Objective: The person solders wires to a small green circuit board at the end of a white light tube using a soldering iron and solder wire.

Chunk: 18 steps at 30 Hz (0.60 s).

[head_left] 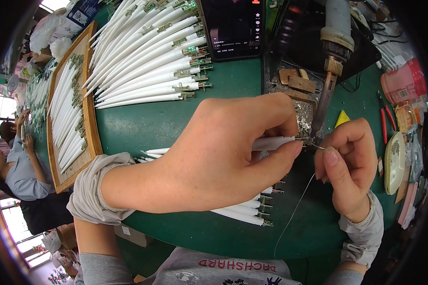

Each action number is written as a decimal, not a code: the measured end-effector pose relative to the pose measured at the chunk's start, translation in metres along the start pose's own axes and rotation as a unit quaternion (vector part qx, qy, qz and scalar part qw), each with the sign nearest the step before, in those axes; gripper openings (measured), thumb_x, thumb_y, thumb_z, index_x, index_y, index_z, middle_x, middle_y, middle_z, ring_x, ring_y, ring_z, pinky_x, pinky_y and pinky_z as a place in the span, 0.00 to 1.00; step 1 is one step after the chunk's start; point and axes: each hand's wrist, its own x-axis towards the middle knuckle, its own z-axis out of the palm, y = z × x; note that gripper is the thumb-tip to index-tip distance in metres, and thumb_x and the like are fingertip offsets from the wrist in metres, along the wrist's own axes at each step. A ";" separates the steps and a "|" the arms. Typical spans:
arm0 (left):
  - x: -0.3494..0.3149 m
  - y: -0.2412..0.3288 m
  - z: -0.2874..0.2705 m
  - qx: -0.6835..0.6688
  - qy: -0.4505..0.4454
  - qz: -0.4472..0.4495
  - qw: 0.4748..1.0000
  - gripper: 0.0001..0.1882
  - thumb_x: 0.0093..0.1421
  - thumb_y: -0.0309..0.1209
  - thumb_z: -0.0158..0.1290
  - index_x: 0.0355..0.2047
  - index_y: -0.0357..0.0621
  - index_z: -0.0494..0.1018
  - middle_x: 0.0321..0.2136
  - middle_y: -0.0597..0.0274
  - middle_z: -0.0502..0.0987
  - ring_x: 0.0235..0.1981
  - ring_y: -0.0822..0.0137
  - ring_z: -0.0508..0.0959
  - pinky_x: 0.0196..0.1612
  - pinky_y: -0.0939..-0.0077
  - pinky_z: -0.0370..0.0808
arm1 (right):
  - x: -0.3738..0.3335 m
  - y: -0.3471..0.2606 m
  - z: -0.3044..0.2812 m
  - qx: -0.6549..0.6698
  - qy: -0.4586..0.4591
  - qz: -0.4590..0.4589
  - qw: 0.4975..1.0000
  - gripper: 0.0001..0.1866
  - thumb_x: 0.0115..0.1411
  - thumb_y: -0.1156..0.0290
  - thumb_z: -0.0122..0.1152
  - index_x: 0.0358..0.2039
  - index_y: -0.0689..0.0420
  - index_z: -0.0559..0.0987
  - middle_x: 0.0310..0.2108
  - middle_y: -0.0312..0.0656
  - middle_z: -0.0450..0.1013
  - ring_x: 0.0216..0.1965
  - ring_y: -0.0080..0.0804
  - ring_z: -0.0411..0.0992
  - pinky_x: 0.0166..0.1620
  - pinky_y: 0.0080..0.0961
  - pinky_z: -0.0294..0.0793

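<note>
Left hand (223, 147) closed, thumb and bent forefinger pinching a white stick (273, 143) over the right half of the green tabletop (133, 126), its end pointing right. Right hand (349, 164) also closed, thumb against forefinger on a thin wire (297, 204); the wire's loose length curves down toward the person's shirt.

Soldering iron (325, 95) stands tip-down from above, right at the stick's end; cannot tell whether tip, wire and stick touch. The iron and its blackened stand crowd the space just beyond the fingers. Wooden blocks (301, 84) sit on the stand, left of the iron.

Left hand and wrist lie across a lower bunch of sticks (242, 212), hiding their middles; only ends show on either side.

Farther off, upper left: a big fanned pile of white sticks (147, 57), small circuit boards at their right ends, a few lit green. Its left edge comes up against a wood-framed tray (91, 102) holding more. Phone (235, 28) lies between pile and stand, screen on.

Right side cluttered: yellow scrap (341, 118) near the right hand, then red-handled pliers (384, 121), a pale oval dish (394, 161), a pinkish-red container (404, 80).

Far left, a co-worker (26, 164) in a grey-blue top, arms toward more sticks.
</note>
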 end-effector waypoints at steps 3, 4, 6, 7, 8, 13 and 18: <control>0.000 0.001 0.000 -0.008 -0.004 -0.002 1.000 0.05 0.58 0.22 0.56 0.32 0.33 0.71 0.21 0.68 0.72 0.19 0.85 0.69 0.19 0.89 0.61 | 0.000 0.000 -0.001 -0.005 -0.005 -0.003 1.000 0.09 0.61 0.77 0.54 0.37 0.65 0.64 0.27 0.38 0.67 0.23 0.16 0.66 0.27 0.12 0.64; 0.000 0.002 -0.001 -0.011 -0.006 -0.011 1.000 0.05 0.58 0.22 0.55 0.32 0.32 0.71 0.21 0.68 0.72 0.19 0.85 0.69 0.19 0.89 0.61 | 0.000 0.000 -0.001 -0.003 -0.006 -0.003 1.000 0.09 0.61 0.76 0.54 0.37 0.65 0.64 0.27 0.38 0.67 0.23 0.17 0.66 0.27 0.12 0.64; 0.000 0.001 0.000 -0.013 -0.009 -0.019 1.000 0.05 0.58 0.22 0.55 0.32 0.32 0.71 0.21 0.68 0.72 0.19 0.85 0.69 0.19 0.89 0.61 | 0.000 0.001 -0.001 0.000 -0.008 -0.003 1.000 0.09 0.61 0.76 0.54 0.37 0.65 0.64 0.27 0.38 0.67 0.23 0.17 0.67 0.27 0.13 0.65; -0.001 -0.001 0.001 -0.011 0.001 -0.003 1.000 0.05 0.58 0.22 0.55 0.32 0.32 0.71 0.21 0.68 0.72 0.19 0.85 0.69 0.20 0.89 0.61 | -0.001 0.002 -0.001 0.000 -0.006 -0.007 1.000 0.09 0.61 0.76 0.54 0.38 0.65 0.65 0.28 0.38 0.67 0.23 0.17 0.67 0.27 0.13 0.65; -0.001 -0.003 0.002 -0.010 0.011 0.014 1.000 0.05 0.58 0.21 0.55 0.32 0.32 0.71 0.22 0.68 0.72 0.19 0.85 0.69 0.20 0.89 0.61 | -0.001 0.003 -0.002 0.000 -0.004 -0.011 1.000 0.09 0.61 0.76 0.54 0.38 0.65 0.65 0.28 0.39 0.67 0.23 0.17 0.67 0.27 0.13 0.65; -0.001 0.001 -0.001 0.000 -0.001 0.000 1.000 0.04 0.58 0.21 0.55 0.31 0.33 0.71 0.22 0.67 0.72 0.20 0.85 0.69 0.20 0.89 0.61 | -0.001 0.003 -0.002 -0.001 -0.009 -0.013 1.000 0.09 0.61 0.76 0.54 0.38 0.65 0.65 0.29 0.39 0.67 0.24 0.17 0.67 0.28 0.13 0.65; -0.001 -0.003 0.003 0.014 0.014 0.014 1.000 0.04 0.56 0.20 0.56 0.30 0.33 0.72 0.21 0.67 0.72 0.20 0.85 0.70 0.20 0.89 0.62 | -0.001 0.003 -0.001 -0.004 -0.005 -0.011 1.000 0.09 0.61 0.76 0.55 0.38 0.65 0.65 0.28 0.39 0.67 0.24 0.17 0.67 0.27 0.13 0.65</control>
